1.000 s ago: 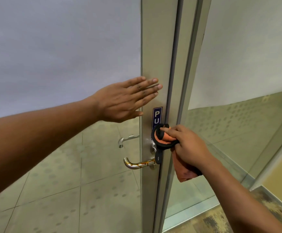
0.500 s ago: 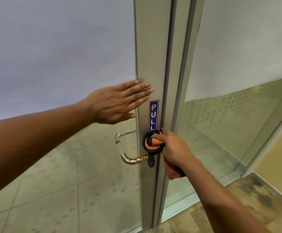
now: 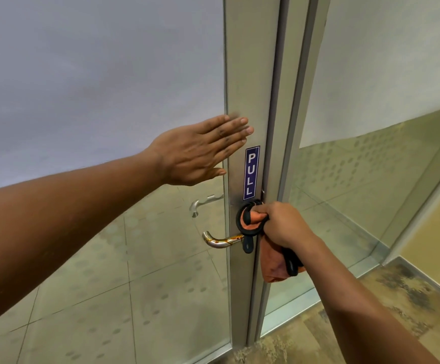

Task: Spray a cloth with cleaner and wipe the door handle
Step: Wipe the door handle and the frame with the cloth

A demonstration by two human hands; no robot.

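Right hand (image 3: 283,224) grips the cloth (image 3: 253,220) (orange, black-edged) against the handle (image 3: 220,240) base; left hand (image 3: 198,151) lies flat, fingers spread, on the door (image 3: 250,74).

The cloth (image 3: 253,219) is orange with a black edge. It is bunched up and pressed against the door where the door handle (image 3: 220,240) joins it. A black loop of the edge sticks up, and a small black tab hangs down over the handle's base. The rest of the cloth hangs down in a soft fold. The door handle is shiny silver metal, with brown streaks. It sticks out to the left and curls at its end.
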